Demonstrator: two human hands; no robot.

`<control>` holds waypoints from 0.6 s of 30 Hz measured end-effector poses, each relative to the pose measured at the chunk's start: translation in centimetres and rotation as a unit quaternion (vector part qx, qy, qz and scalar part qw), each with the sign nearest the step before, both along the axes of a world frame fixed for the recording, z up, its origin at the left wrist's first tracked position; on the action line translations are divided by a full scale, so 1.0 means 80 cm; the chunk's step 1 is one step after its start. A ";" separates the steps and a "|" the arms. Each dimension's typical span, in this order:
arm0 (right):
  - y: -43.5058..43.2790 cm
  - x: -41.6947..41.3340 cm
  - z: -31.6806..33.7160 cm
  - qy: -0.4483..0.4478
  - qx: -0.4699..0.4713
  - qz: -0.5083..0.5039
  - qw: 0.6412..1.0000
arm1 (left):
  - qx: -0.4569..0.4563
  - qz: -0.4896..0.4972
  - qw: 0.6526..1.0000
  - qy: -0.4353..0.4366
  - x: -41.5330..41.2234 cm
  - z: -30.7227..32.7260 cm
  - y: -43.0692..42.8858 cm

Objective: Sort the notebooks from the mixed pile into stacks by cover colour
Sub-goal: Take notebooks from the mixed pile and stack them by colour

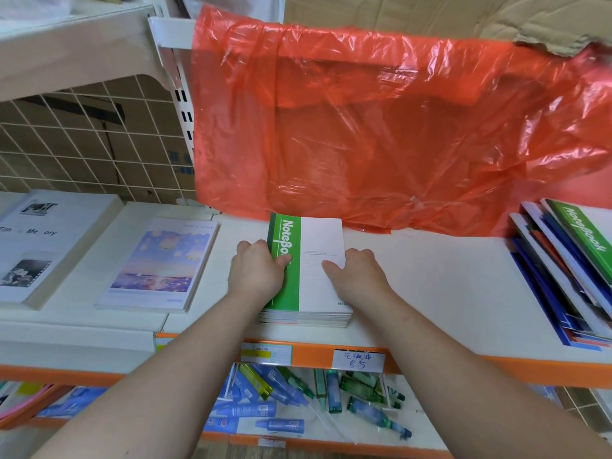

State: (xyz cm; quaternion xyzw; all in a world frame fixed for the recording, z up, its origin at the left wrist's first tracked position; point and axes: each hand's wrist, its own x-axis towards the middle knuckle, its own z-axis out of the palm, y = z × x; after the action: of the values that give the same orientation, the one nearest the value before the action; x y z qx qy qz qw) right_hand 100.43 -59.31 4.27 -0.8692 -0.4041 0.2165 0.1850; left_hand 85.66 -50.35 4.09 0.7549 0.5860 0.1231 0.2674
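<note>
Head view: green-banded notebook stack (314,293) lies flat at the middle of the white shelf (430,293), near its front edge. Top cover is white with a green strip on the left, printed "NoteBook".

Left hand (256,270) grasps the stack's left edge, fingers curled round the side, thumb on the green strip. Right hand (356,273) grasps the right edge, fingers curled over it, thumb on the white cover.

Mixed pile (563,276) sits at the shelf's right end, well apart from the stack, fanned and slanting (green cover on top, blue and white beneath).

Red plastic bag (381,134) hangs behind the stack. Pastel notebooks (159,263) lie to the left
</note>
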 end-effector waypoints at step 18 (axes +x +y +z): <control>-0.074 0.068 0.013 -0.181 -0.060 0.093 0.977 | 0.204 -0.341 0.900 0.178 0.082 0.032 -0.049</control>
State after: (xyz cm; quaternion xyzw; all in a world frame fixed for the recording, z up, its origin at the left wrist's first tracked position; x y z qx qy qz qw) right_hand 105.89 -65.25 5.34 -0.8620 -0.4966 0.0958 0.0352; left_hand 92.19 -54.25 6.63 0.9559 0.2928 0.0050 0.0241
